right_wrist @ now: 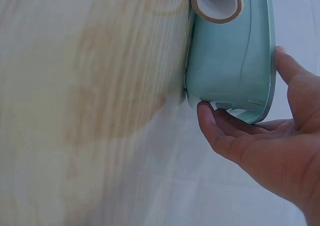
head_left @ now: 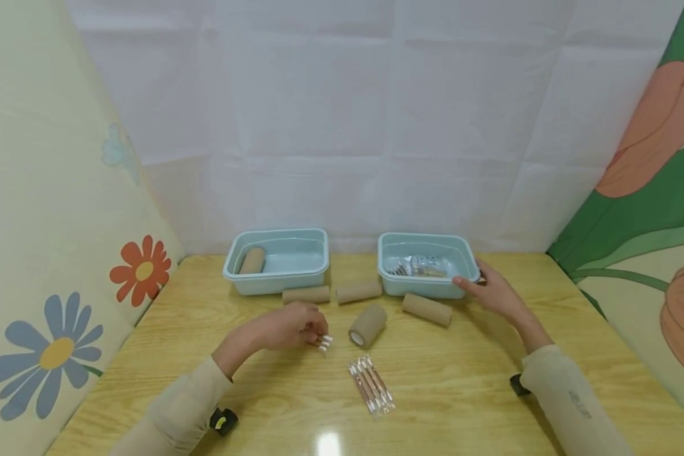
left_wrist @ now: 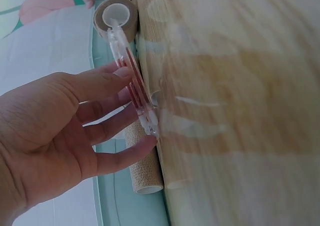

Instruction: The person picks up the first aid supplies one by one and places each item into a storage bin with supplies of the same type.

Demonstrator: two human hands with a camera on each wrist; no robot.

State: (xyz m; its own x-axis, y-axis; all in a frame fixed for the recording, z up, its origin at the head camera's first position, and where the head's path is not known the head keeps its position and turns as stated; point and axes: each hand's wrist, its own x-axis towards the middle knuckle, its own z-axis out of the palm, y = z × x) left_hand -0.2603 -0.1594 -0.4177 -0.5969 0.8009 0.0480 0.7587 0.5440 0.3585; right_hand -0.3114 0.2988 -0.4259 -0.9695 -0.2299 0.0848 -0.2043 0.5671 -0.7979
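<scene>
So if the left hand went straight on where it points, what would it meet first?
Probably the thick tan roll, just beyond the packet of swabs that the left hand pinches; depth is unclear, so it might pass in front.

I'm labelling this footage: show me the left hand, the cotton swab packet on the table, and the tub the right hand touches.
Left hand [head_left: 294, 325]: head view, back of hand.
Cotton swab packet [head_left: 372, 385]: head view, middle.
Tub [head_left: 423, 288]: head view, front wall.
</scene>
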